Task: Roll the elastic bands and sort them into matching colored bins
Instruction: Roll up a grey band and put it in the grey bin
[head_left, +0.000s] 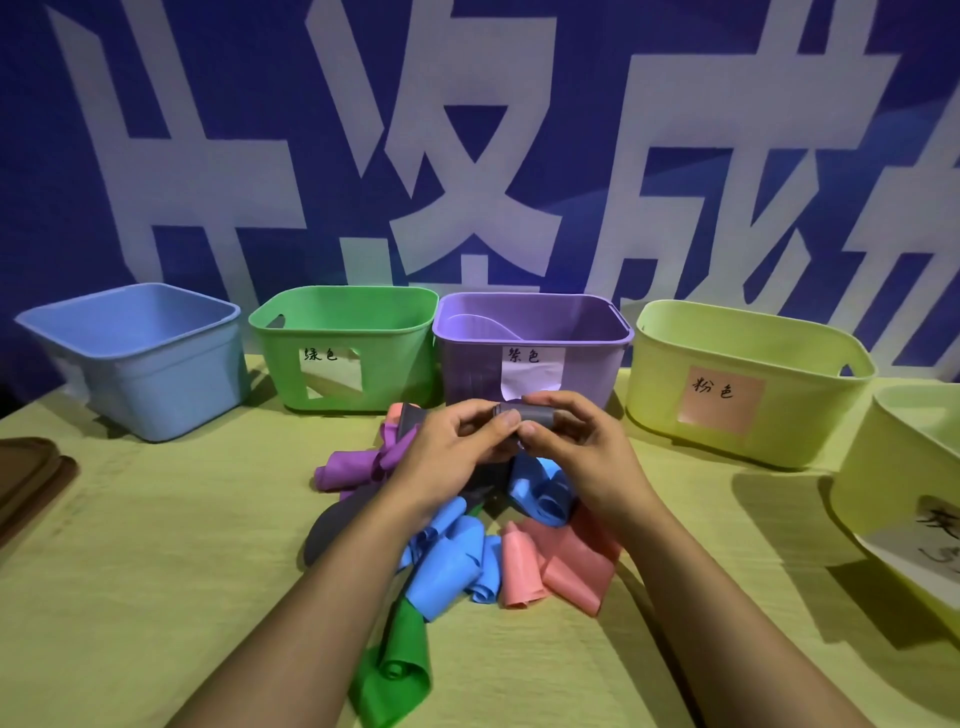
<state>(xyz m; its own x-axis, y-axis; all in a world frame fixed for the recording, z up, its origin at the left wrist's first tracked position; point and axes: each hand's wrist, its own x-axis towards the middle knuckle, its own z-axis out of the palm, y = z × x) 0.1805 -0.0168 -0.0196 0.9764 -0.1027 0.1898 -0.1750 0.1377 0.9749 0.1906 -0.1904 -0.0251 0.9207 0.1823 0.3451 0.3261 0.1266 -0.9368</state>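
At frame centre I see my left hand (457, 441) and right hand (576, 447) both pinching a rolled grey band (524, 413), held above the loose bands (457, 561), below the purple bin (535, 343)

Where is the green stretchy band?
The green band lies on the table at the bottom of the head view, beside the left forearm, just below the blue bands.

A worktop (130, 597) covered in a yellow-green cloth fills the near part of the scene, its weave faintly streaked and crossed by soft shadows. Behind its far edge hangs a deep blue banner (260, 130) printed with very large white characters, spanning the view from left to right. At the far left edge lies a brown lid-like object (26, 483).
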